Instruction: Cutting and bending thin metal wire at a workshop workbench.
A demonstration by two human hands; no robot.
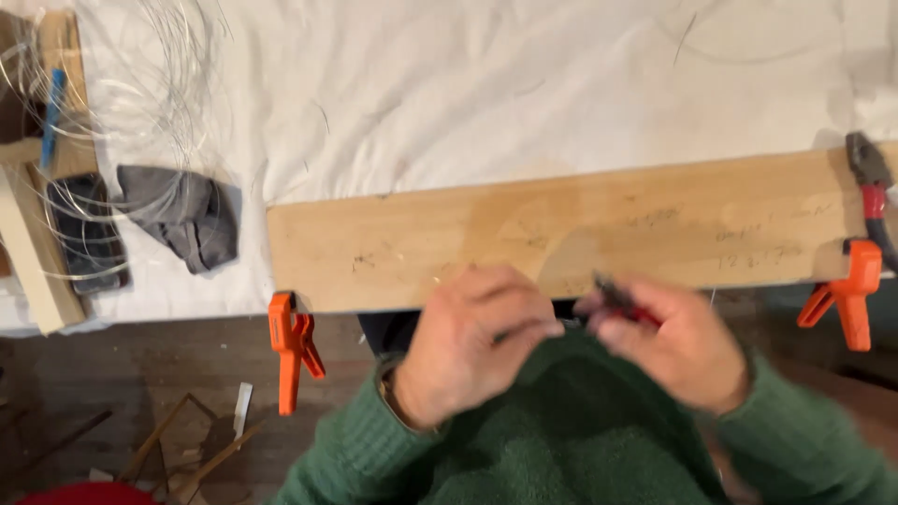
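My right hand [678, 341] is closed round small red-handled pliers [622, 304], nose pointing left at my left hand [477, 341]. Left's fingers are curled, maybe pinching wire, can't tell. Both sit at the board's [561, 229] near edge.

I'm seeing my right hand [678, 341] closing around a small pair of pliers [619, 301] with red grips, the dark jaws poking up and to the left out of my fist. The tool is sitting tilted just at the near edge of the board, blurred by motion. My left hand [472, 341] is curling beside it, fingertips pinching something thin and pale, possibly wire, that I can't make out clearly. The two hands are nearly touching above my green sweater.
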